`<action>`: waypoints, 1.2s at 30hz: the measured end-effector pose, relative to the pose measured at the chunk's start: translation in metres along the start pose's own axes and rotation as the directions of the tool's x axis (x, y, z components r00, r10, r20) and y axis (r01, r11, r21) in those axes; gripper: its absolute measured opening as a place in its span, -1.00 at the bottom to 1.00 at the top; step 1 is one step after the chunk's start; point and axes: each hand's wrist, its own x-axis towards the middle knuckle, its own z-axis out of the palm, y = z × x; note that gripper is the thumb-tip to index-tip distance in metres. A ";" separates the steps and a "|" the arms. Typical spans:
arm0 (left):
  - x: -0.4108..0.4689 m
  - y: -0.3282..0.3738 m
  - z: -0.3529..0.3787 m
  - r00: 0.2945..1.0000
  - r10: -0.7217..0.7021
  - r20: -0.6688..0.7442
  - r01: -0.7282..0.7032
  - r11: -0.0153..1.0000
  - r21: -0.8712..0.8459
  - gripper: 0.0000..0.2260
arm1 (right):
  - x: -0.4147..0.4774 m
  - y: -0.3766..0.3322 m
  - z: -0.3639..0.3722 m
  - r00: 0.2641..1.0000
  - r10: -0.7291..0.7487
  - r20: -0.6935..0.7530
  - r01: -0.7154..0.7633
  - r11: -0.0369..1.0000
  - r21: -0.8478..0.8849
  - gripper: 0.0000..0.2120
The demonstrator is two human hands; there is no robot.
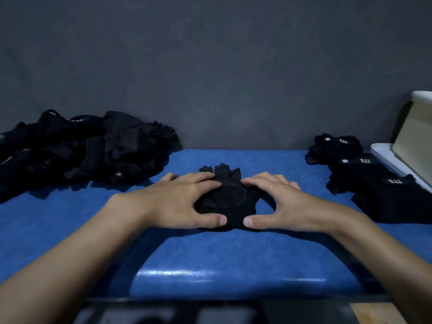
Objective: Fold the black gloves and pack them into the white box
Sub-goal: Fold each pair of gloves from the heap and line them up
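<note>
Forearms come in low over the near edge of the blue table (210, 258). Glove (230, 199) lies dead centre between the hands. Left hand (184, 202): fingers flat and spread on its left half, thumb on the near hem. Right hand (280, 202): arched, fingertips and thumb pressing the right side, nothing clenched. Loose pile (81, 148) at 10 o'clock, folded row (374, 181) at 2, white box (413, 136) at 3.
</note>
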 end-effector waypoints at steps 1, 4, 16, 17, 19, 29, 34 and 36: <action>0.000 0.000 -0.001 1.000 -0.004 0.004 0.004 1.000 0.002 -0.04 | 0.001 -0.001 -0.001 1.000 -0.006 -0.004 0.006 1.000 0.008 -0.22; 0.003 -0.001 0.000 0.998 0.012 -0.054 -0.015 0.998 -0.053 0.00 | 0.006 -0.003 -0.003 1.000 -0.008 0.001 0.008 0.998 0.066 -0.06; 0.010 -0.003 0.003 1.000 -0.005 -0.001 0.005 0.998 -0.060 0.03 | 0.023 0.002 -0.013 0.972 0.128 0.199 -0.126 0.992 -0.020 0.06; 0.010 -0.003 0.003 1.000 -0.005 -0.003 0.005 0.997 -0.075 0.03 | 0.023 0.001 -0.013 0.971 0.129 0.200 -0.127 0.992 -0.023 0.05; 0.007 -0.002 0.002 1.000 0.007 -0.022 -0.010 0.994 -0.113 0.04 | 0.023 0.000 -0.014 0.977 0.116 0.178 -0.117 0.993 -0.007 0.03; -0.007 -0.010 -0.002 0.998 0.039 -0.050 -0.044 0.995 -0.095 -0.08 | 0.008 -0.002 -0.013 0.981 0.103 0.165 -0.112 0.993 0.046 -0.09; -0.007 -0.009 0.003 0.996 0.033 -0.079 -0.042 0.993 -0.115 -0.05 | 0.009 -0.002 -0.014 0.978 0.116 0.175 -0.125 0.991 0.041 -0.05; -0.009 -0.010 0.004 0.992 0.048 -0.113 -0.063 0.988 -0.138 -0.08 | 0.008 -0.002 -0.014 0.981 0.099 0.169 -0.111 0.992 0.060 -0.06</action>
